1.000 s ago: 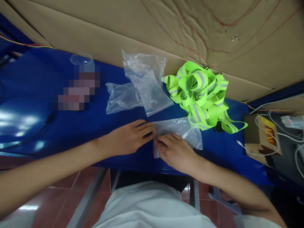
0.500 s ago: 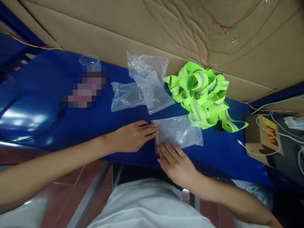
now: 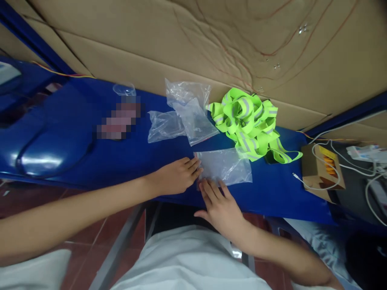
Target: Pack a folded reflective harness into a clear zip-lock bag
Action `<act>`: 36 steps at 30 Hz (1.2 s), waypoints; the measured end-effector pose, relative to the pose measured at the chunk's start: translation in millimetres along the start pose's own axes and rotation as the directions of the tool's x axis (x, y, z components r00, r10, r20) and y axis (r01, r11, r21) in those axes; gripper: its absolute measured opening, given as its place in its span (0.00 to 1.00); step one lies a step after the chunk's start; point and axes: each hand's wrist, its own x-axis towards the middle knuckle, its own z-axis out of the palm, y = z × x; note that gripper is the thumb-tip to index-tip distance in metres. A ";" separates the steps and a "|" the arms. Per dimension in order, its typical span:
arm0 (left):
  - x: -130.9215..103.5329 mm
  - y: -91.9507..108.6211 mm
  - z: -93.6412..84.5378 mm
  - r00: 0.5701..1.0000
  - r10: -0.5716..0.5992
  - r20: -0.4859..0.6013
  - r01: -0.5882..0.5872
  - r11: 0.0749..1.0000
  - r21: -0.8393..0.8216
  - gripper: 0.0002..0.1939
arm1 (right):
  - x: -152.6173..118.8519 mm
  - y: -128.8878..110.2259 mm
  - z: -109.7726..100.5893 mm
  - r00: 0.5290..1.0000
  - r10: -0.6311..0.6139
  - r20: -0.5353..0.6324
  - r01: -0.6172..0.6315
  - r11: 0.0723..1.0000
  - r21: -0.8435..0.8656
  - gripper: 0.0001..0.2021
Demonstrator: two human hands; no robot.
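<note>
Plastic bag (image 3: 228,167), flat on blue table (image 3: 281,191) near green straps (image 3: 246,117): touching its left end with left hand (image 3: 178,175), fingers bent, pinching impossible to tell; resting right hand (image 3: 222,207), fingers spread, on its near corner.

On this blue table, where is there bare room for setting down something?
Bare table shows at right, between the front bag, green straps and cardboard box, and at left, between the left forearm, blurred item and rear bags. It is crowded around the left hand, right hand and front bag, and where the rear bags lie near the straps.
</note>
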 end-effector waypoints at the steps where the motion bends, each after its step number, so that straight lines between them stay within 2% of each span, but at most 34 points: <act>1: 1.8 2.1 -0.4 0.999 -0.033 -0.020 0.033 0.999 -0.013 0.21 | -1.0 0.8 -4.1 1.000 -0.002 -0.002 0.002 1.000 0.021 0.38; 5: 4.7 10.1 0.2 0.972 -0.186 -0.141 0.181 0.982 -0.051 0.15 | 15.3 27.6 -32.5 0.999 0.008 -0.044 0.001 0.981 0.194 0.24; 8: 4.9 9.5 0.3 0.938 -0.275 -0.210 0.273 0.961 -0.039 0.12 | 55.3 65.3 -44.4 0.989 0.106 -0.107 -0.090 0.985 0.144 0.20; 10: 5.7 4.6 -1.8 0.915 -0.320 -0.244 0.321 0.946 -0.038 0.13 | 89.3 91.0 -39.6 0.980 0.145 -0.135 -0.135 0.988 0.076 0.21; 12: 6.7 -2.9 -6.4 0.895 -0.361 -0.263 0.351 0.932 -0.086 0.13 | 120.5 112.5 -28.0 0.983 0.135 -0.120 -0.147 0.984 -0.097 0.23; 14: 7.5 -11.6 -13.6 0.871 -0.407 -0.274 0.373 0.912 -0.170 0.12 | 141.9 126.5 -16.6 0.988 0.122 -0.097 -0.135 0.979 -0.150 0.18; 16: 9.0 -20.4 -22.4 0.825 -0.479 -0.299 0.415 0.873 -0.255 0.10 | 149.1 131.8 -11.2 0.987 0.125 -0.102 -0.139 0.980 -0.142 0.14; 18: 13.5 -27.8 -31.4 0.744 -0.586 -0.320 0.480 0.803 -0.353 0.09 | 142.8 129.9 -14.0 0.975 0.162 -0.151 -0.181 0.976 -0.124 0.13; 20: 23.3 -31.9 -38.6 0.687 -0.681 -0.255 0.494 0.694 -0.524 0.13 | 127.4 123.6 -22.7 0.937 0.212 -0.277 -0.242 0.967 -0.080 0.15; 21: 30.2 -32.5 -41.2 0.677 -0.712 -0.185 0.467 0.610 -0.640 0.16 | 117.9 120.0 -27.5 0.892 0.230 -0.389 -0.261 0.965 -0.030 0.15; 22: 38.3 -32.1 -43.0 0.681 -0.728 -0.082 0.407 0.468 -0.784 0.19 | 108.1 116.5 -31.6 0.849 0.214 -0.482 -0.244 0.970 0.001 0.14; 24: 55.1 -28.8 -44.1 0.716 -0.688 0.123 0.253 0.090 -0.963 0.26 | 89.2 111.5 -35.8 0.784 0.137 -0.605 -0.187 0.982 -0.020 0.11; 25: 62.5 -26.4 -43.6 0.742 -0.641 0.196 0.174 -0.098 -0.980 0.32 | 80.7 110.4 -35.9 0.778 0.109 -0.619 -0.181 0.982 -0.055 0.12; 27: 73.0 -21.2 -40.5 0.815 -0.522 0.250 0.057 -0.358 -0.932 0.39 | 66.2 111.5 -33.9 0.816 0.113 -0.567 -0.217 0.969 -0.118 0.20; 28: 75.6 -18.9 -38.2 0.850 -0.468 0.243 0.014 -0.439 -0.898 0.41 | 60.5 113.5 -32.6 0.849 0.135 -0.510 -0.236 0.962 -0.138 0.24; 30: 76.2 -16.5 -32.8 0.874 -0.441 0.202 -0.046 -0.489 -0.871 0.42 | 52.0 119.4 -31.4 0.917 0.150 -0.370 -0.213 0.968 -0.135 0.28; 32: 73.0 -17.6 -26.9 0.850 -0.500 0.168 -0.078 -0.434 -0.897 0.39 | 47.9 126.1 -32.1 0.952 0.103 -0.288 -0.125 0.990 -0.059 0.25; 34: 68.6 -22.2 -21.3 0.810 -0.570 0.137 -0.096 -0.359 -0.928 0.35 | 48.3 132.3 -33.5 0.931 0.123 -0.345 -0.092 0.990 0.103 0.28; 36: 64.7 -28.6 -16.2 0.798 -0.591 0.122 -0.095 -0.322 -0.942 0.31 | 52.2 137.2 -33.9 0.844 0.304 -0.442 -0.142 0.921 0.363 0.33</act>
